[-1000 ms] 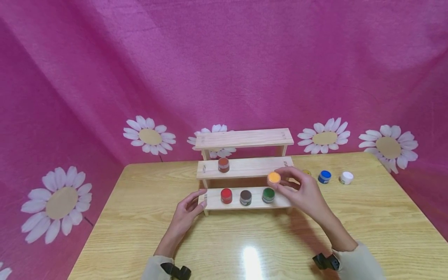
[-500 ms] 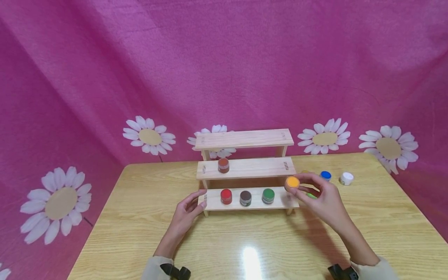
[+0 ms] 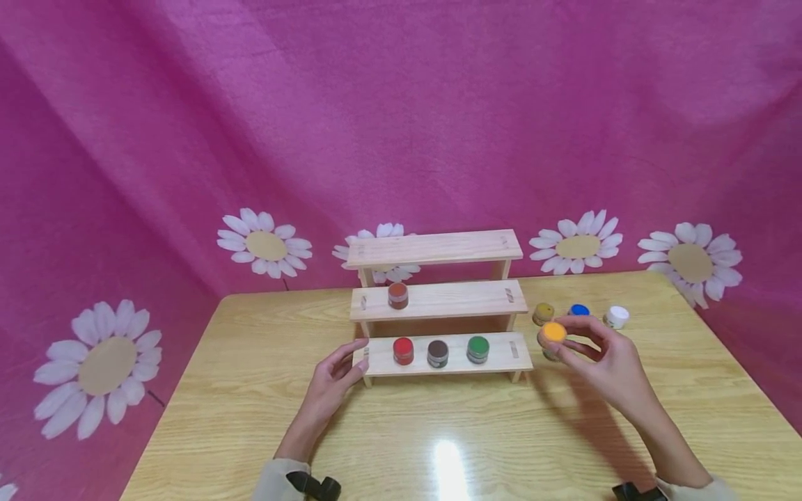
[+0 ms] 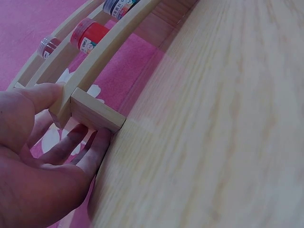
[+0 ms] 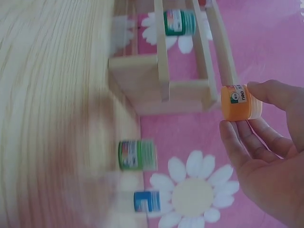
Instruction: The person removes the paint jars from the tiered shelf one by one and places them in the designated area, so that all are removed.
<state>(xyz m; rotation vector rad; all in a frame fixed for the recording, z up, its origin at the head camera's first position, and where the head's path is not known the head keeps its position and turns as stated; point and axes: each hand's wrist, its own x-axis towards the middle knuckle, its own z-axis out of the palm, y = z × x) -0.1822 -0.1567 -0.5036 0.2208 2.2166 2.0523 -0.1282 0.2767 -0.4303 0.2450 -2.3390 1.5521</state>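
- Orange paint jar [image 3: 553, 332], one: held off the table [image 3: 250, 390], just beyond the right end of the three-tier wooden rack [image 3: 464, 298]. It has shifted rightward from above the front tier; by that, it now counts as off the rack, among the loose stock.
- Right hand [image 3: 609, 365]: pinches the orange paint jar between thumb and fingers.
- Left hand [image 3: 332, 379]: grips the left end of the front tier, its place unchanged, presumably steadying the rack.
- Front tier: red jar [image 3: 404, 351], dark brown jar [image 3: 438, 353], green jar [image 3: 478, 349], in a row.
- Middle tier: reddish-brown jar [image 3: 397, 296], toward the left end.
- Table, right of rack: ochre jar [image 3: 544, 314], now uncovered; blue jar [image 3: 579, 310]; white jar [image 3: 617, 317]; light green jar [image 5: 137, 155].
- Backdrop: pink daisy-print cloth [image 3: 401, 104].
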